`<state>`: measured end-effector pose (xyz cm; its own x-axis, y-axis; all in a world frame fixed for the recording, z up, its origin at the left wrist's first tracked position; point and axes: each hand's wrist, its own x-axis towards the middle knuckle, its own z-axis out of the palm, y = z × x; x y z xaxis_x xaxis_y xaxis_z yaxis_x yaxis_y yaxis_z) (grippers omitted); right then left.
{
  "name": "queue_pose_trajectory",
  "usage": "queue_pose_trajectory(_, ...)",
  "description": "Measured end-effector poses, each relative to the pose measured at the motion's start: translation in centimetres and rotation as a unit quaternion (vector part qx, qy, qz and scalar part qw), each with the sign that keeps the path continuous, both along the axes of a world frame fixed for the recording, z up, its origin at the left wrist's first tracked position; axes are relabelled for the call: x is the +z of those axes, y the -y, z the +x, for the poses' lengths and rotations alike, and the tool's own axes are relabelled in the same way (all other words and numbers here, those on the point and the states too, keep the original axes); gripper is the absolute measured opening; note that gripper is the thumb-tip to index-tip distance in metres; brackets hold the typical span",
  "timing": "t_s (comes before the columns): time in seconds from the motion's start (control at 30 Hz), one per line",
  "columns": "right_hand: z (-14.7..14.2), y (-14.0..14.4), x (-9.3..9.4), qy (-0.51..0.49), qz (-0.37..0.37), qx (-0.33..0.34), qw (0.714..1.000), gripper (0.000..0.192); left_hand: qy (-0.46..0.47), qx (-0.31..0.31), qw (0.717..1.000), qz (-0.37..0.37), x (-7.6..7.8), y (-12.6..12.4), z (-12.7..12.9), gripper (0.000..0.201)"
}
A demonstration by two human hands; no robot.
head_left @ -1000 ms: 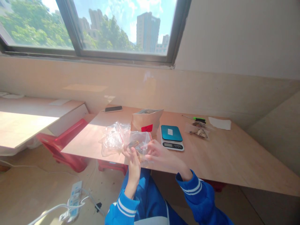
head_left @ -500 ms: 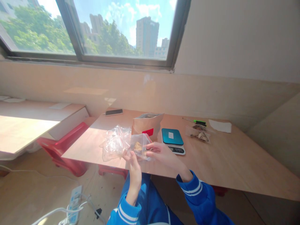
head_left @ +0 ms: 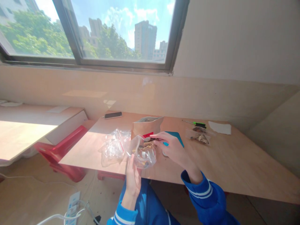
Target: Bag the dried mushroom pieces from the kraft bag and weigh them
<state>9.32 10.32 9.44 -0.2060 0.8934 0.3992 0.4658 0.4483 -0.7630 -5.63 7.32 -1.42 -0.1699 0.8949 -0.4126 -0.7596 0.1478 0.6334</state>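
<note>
My left hand (head_left: 133,179) grips a clear plastic zip bag (head_left: 148,158) by its left side, tilted with its mouth open. Brown and yellowish pieces show inside the bag, too small to name. Between the fingertips of my right hand (head_left: 173,150) are several dried brown pieces (head_left: 150,142), just above the bag's mouth. A kraft paper pouch (head_left: 140,127) with a red label stands open behind the bag. Partly covered by my right hand is a kitchen scale (head_left: 177,137) with a teal top. Crumpled clear bags (head_left: 112,148) lie to the left.
Small clear bags with dried pieces (head_left: 201,138) rest at the right, near a green-and-black screwdriver (head_left: 198,124) and white paper (head_left: 219,128). A phone (head_left: 113,115) lies at the back left. Beside the table (head_left: 225,162) stands a red chair (head_left: 63,150); a power strip (head_left: 73,203) is on the floor.
My right hand has risen out of the bag with dried brown pieces in its fingertips, now covering much of the scale. The bag has tilted, its mouth wider open.
</note>
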Motion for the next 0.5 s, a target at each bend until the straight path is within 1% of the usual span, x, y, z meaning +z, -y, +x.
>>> queue_pose_trajectory(0.1, 0.6, -2.1, 2.1, -0.002, 0.102, -0.049, 0.994, 0.022, 0.026, 0.018, 0.999, -0.005, 0.1, 0.1, -0.2, 0.028)
queue_pose_trajectory(0.17, 0.7, -4.3, 2.7, 0.0, 0.174, -0.072, 0.982, 0.023, 0.035, 0.027, 0.999, -0.017, 0.2, 0.2, -0.2, 0.026)
queue_pose_trajectory(0.2, 0.7, -5.4, 2.7, 0.011, 0.198, -0.068, 0.978, 0.023, 0.037, 0.031, 0.999, -0.019, 0.4, 0.2, -0.3, 0.025)
queue_pose_trajectory(0.27, 0.4, -7.3, 2.1, 0.043, 0.216, -0.032, 0.975, 0.025, 0.044, 0.036, 0.998, -0.017, 0.6, 0.2, -0.3, 0.025)
queue_pose_trajectory(0.33, 0.2, -8.5, 1.2, 0.069, 0.209, 0.008, 0.976, 0.027, 0.05, 0.043, 0.998, -0.014, 0.6, 0.2, -0.4, 0.026)
queue_pose_trajectory(0.43, 0.1, -9.0, -0.1, 0.082, 0.206, 0.026, 0.975, 0.028, 0.051, 0.043, 0.998, -0.01, 0.3, 0.0, -0.5, 0.028)
queue_pose_trajectory(0.5, 0.3, -8.8, -0.5, 0.084, 0.211, 0.028, 0.973, 0.028, 0.044, 0.043, 0.998, -0.008, -0.1, -0.1, -0.6, 0.029)
